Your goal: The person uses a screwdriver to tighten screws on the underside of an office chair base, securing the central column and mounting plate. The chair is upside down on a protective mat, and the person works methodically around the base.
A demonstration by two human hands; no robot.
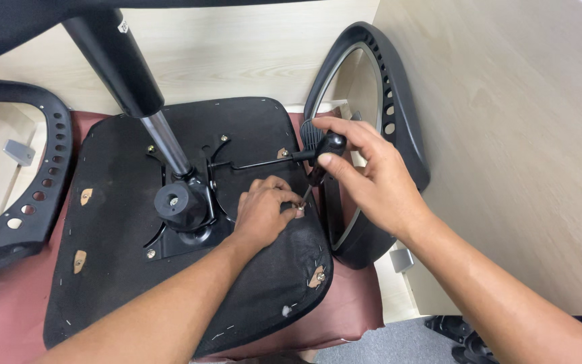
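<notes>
An upturned office chair seat [122,283] lies with its black underside up. My left hand [264,209] rests on the seat near its right edge, fingertips pinched on a small screw [299,210]. My right hand [365,175] grips the black handle of a screwdriver [321,158], its tip pointing down at that screw. A black armrest [399,114] stands against the seat's right edge, just behind my right hand.
The chair's gas cylinder [122,67] and black mechanism plate [183,205] rise from the seat's middle, with a thin lever [257,163] running right. A second armrest [28,202] lies at the left. A maroon cloth [351,303] is under the seat. Light wood panels surround.
</notes>
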